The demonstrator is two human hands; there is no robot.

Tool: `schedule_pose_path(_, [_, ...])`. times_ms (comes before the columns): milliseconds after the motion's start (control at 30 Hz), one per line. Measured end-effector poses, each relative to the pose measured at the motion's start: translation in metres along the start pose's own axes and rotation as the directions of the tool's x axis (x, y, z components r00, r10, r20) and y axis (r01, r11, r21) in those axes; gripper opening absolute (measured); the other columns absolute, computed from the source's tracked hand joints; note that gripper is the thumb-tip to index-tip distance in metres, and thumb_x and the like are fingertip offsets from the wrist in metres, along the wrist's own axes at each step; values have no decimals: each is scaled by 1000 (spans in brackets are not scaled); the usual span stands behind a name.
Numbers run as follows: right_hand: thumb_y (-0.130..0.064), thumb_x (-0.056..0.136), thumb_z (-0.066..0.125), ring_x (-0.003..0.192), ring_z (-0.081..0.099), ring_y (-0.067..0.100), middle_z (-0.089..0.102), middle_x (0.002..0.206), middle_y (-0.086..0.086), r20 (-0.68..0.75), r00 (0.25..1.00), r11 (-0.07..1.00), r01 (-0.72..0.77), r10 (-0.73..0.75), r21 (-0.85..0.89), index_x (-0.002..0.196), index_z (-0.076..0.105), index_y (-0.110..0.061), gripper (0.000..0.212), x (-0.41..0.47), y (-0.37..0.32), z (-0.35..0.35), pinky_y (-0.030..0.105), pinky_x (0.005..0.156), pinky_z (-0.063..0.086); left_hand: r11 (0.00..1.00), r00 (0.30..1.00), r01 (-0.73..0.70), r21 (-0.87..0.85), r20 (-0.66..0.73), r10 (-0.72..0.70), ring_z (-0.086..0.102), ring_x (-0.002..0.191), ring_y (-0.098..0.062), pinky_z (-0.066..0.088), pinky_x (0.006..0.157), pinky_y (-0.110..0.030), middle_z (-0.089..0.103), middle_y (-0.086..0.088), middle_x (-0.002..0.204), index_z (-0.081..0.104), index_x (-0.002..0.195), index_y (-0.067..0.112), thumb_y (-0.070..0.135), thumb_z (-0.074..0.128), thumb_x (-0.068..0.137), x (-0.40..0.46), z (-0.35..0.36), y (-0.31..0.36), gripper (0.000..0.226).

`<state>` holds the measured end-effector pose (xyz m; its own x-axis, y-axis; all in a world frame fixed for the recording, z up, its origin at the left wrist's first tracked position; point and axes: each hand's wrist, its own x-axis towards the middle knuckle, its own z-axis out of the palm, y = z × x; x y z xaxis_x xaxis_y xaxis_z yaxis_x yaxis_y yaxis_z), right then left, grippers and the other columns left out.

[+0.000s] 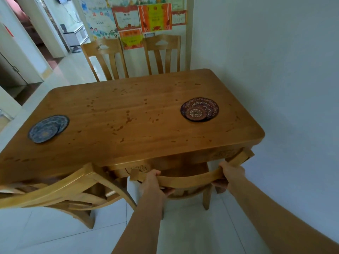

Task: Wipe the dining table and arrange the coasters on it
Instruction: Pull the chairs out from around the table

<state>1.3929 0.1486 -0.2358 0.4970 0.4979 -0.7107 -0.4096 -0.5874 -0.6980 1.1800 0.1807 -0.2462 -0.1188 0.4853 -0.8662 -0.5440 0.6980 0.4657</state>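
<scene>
Honey-coloured wood fills both grips: the left hand (153,182) and the right hand (231,174) each curl round the curved top rail of the near chair (190,178), one at either end, with the rail's long axis running from about eight o'clock to two o'clock between them. The chair is tucked under the near edge of the bench (128,114). Out from the grips, the task's things lie ahead on the bench top: a stack of reddish-brown patterned coasters (199,109) at about twelve to one o'clock from the right hand, and a stack of blue patterned coasters (48,128) at about ten o'clock from the left hand, the two stacks well apart. Each hand is plainly nearer its own stack. Small dark spots speckle the wood between them. No cloth shows anywhere. A second chair (60,191) stands at the near left, and two more (132,55) at the far side. The wiping looks not yet begun; I judge that the chair is being shifted for access.
</scene>
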Motion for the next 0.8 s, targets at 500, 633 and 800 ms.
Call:
schedule_pose_path(500, [-14,91,62,98,56,38,48,93,13,28,1000,1000,14,-13,-28,111,42,-8,29,38,-32,19,49,68,57,999,999,23,37,35,-25,50,113,-44,54,81,-63,46,-20,125,43,118,17,10,66,85,26,33,26,41])
schedule_pose_path(633, [-22,91,67,92,58,34,49,95,13,93,995,1000,-26,27,-14,116,42,-10,37,32,-32,15,49,74,57,999,998,15,31,65,-17,48,115,-42,55,79,-61,44,-20,127,43,123,16,15,69,87,20,28,27,44])
schedule_pose_path(800, [-35,89,69,86,63,34,57,96,16,154,987,999,-39,36,15,127,45,-10,52,17,-28,5,51,82,56,998,991,7,-59,131,0,48,119,-41,51,91,-59,44,-19,125,39,124,16,19,65,92,1,23,23,41])
